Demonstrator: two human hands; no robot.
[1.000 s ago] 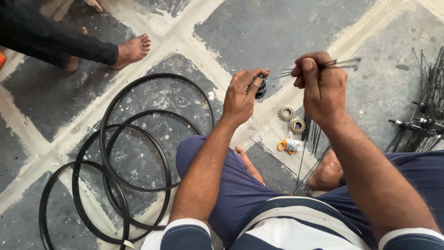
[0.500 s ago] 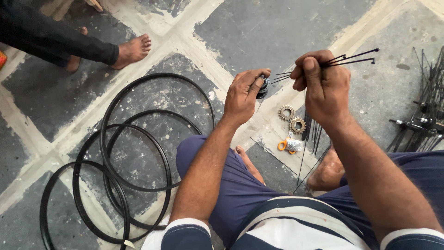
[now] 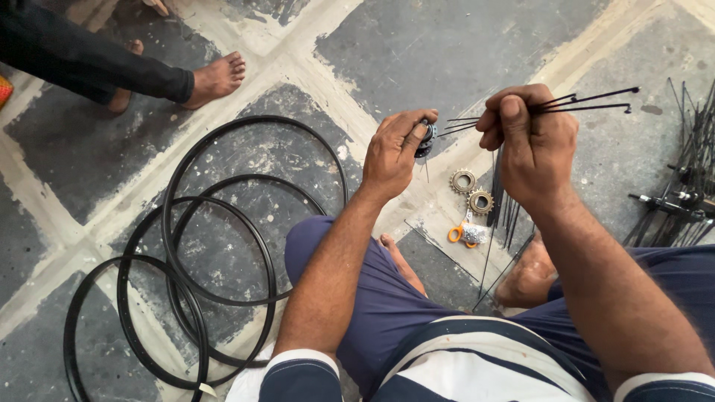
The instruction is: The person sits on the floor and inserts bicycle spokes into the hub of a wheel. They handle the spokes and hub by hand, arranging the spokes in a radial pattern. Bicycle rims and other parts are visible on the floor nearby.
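Observation:
I sit on the floor with both hands raised in front of me. My left hand (image 3: 395, 152) grips a small dark wheel hub (image 3: 425, 139) between thumb and fingers. My right hand (image 3: 530, 141) is closed around a bunch of thin black spokes (image 3: 588, 99); their ends stick out to the right, and a few reach left to the hub. More spokes (image 3: 500, 216) hang and lie below my right hand, over two toothed sprockets (image 3: 471, 190).
Several black bicycle rims (image 3: 216, 260) lie overlapped on the tiled floor at left. A small orange-handled tool (image 3: 462, 234) lies by my feet. A pile of spokes and axles (image 3: 681, 193) is at the right edge. Another person's bare foot (image 3: 212, 78) rests top left.
The spoke bundle in my right hand has swung, its ends now pointing further right and slightly up. My left hand stays on the hub.

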